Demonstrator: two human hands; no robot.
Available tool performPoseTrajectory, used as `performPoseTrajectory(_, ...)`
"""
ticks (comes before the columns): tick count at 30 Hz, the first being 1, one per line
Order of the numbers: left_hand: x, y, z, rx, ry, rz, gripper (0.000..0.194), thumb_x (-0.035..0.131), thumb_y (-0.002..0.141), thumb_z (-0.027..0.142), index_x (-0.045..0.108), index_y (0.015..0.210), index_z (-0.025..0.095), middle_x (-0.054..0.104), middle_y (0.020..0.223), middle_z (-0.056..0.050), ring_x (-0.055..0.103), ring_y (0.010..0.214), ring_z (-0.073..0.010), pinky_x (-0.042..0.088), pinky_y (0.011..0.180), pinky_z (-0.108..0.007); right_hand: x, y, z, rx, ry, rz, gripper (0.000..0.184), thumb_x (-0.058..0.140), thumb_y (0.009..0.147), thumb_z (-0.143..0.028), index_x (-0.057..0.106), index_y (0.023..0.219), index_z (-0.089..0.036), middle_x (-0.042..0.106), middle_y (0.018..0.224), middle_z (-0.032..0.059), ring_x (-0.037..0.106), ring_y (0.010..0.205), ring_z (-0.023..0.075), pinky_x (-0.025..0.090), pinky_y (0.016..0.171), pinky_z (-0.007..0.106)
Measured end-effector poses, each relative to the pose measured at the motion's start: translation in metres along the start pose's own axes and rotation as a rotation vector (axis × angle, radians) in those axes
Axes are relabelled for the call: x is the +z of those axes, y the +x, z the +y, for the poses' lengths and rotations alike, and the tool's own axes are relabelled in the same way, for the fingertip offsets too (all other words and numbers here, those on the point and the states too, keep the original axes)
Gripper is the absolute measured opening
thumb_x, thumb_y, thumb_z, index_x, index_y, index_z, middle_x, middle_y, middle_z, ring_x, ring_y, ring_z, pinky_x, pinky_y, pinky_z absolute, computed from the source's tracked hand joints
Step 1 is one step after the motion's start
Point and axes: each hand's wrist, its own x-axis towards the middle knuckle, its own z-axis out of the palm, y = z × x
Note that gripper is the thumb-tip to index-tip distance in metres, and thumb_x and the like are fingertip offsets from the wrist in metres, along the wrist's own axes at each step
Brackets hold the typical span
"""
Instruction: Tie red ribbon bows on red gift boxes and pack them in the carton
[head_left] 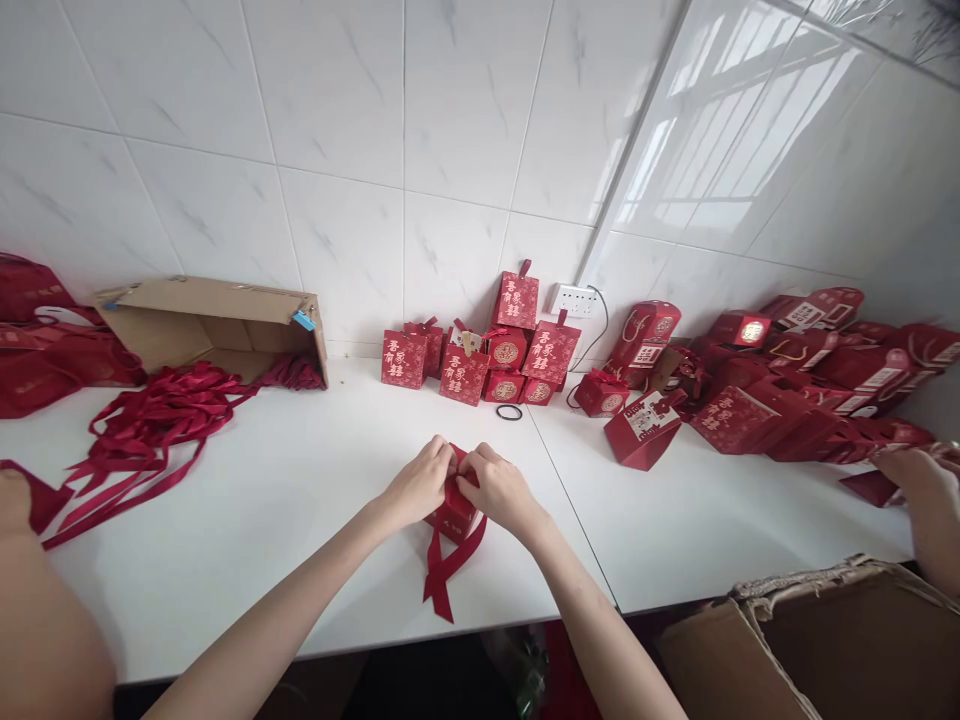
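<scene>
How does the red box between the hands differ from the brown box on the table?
The red box is smaller than the brown box. The left hand and right hand touch the red box; neither touches the brown box. Both, on the table, have red ribbon in front.

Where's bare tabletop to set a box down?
The white table has two free patches: left, between the ribbon heap and the left hand; right, between the right hand, the white-panelled red box and the torn cardboard box. Crowded: the wall side, with stacked red boxes, and the far-right package heap.
</scene>
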Motion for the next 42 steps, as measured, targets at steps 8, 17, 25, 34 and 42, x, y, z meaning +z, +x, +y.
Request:
performPoseTrajectory(8,0.011,-0.009,0.006,-0.047,-0.044,0.111,0.022,0.035,0.071,-0.001,0.036,0.071,0.022,0.043,0.081,-0.004,0.047,0.069,-0.0171,0.049,0.066,-0.035,0.012,-0.006,0.004,-0.028,0.163,0.124,0.012,0.047,0.076,-0.009,0.050,0.070,-0.019,0.050,0.077,-0.0003,0.046,0.057,0.0096,0.038,0.055,0.022)
performPoseTrajectory(17,0.021,-0.015,0.012,-0.085,-0.103,0.203,0.021,0.032,0.076,0.001,0.034,0.073,0.021,0.042,0.083,-0.005,0.047,0.073,-0.0182,0.049,0.067,-0.037,0.025,-0.016,0.012,-0.099,0.333,0.258,0.010,0.045,0.077,-0.014,0.049,0.071,-0.020,0.053,0.087,0.0039,0.050,0.060,0.0115,0.044,0.055,0.025)
performPoseTrajectory(25,0.018,-0.017,0.010,-0.064,-0.166,0.167,0.015,0.032,0.086,0.012,0.037,0.075,0.021,0.046,0.086,-0.004,0.049,0.076,-0.0171,0.049,0.070,-0.035,0.031,-0.020,0.018,-0.103,0.464,0.281,0.005,0.051,0.078,-0.019,0.056,0.076,-0.020,0.053,0.090,0.0061,0.053,0.067,0.0136,0.049,0.062,0.029)
performPoseTrajectory(34,0.008,-0.016,0.014,-0.076,-0.238,0.103,0.012,0.042,0.077,0.010,0.046,0.083,0.020,0.049,0.093,-0.006,0.052,0.090,-0.0200,0.046,0.084,-0.038,0.028,-0.019,0.019,-0.005,0.701,0.215,0.013,0.049,0.083,-0.028,0.055,0.075,-0.020,0.050,0.089,0.0065,0.049,0.068,0.0145,0.047,0.054,0.027)
performPoseTrajectory(42,0.008,-0.009,0.016,-0.221,-0.384,0.209,0.010,0.051,0.072,0.017,0.044,0.066,0.021,0.049,0.080,0.000,0.051,0.068,-0.0152,0.041,0.067,-0.031,0.030,-0.020,0.024,0.000,0.794,0.189,0.017,0.050,0.083,-0.035,0.057,0.076,-0.020,0.049,0.091,0.0073,0.048,0.070,0.0155,0.047,0.053,0.027)
